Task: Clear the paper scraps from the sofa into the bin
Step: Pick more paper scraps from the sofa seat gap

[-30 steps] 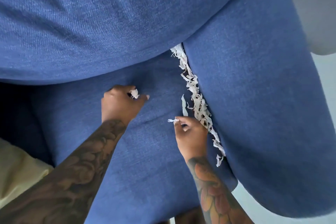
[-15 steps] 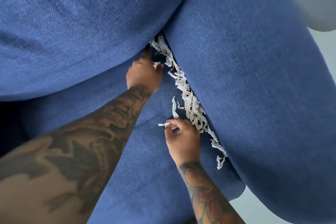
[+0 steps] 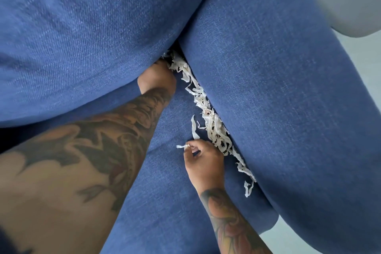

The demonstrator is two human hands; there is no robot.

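Leftmost, the left hand (image 3: 157, 77) reaches into the sofa (image 3: 288, 99) corner at the top of the paper scraps (image 3: 212, 123); its fingers are hidden, so their grip cannot be told. Scraps line the crease beside the armrest. Lower right, the right hand (image 3: 204, 163) pinches a small scrap (image 3: 182, 146).

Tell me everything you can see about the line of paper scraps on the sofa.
The paper scraps are thin, off-white, curled shreds, tangled into a narrow line. It runs along the crease between the blue seat cushion and the arm of the sofa, from the back corner toward the front. One strip lies loose on the seat. The left hand reaches in at the far end; the right hand pinches one scrap beside the line.
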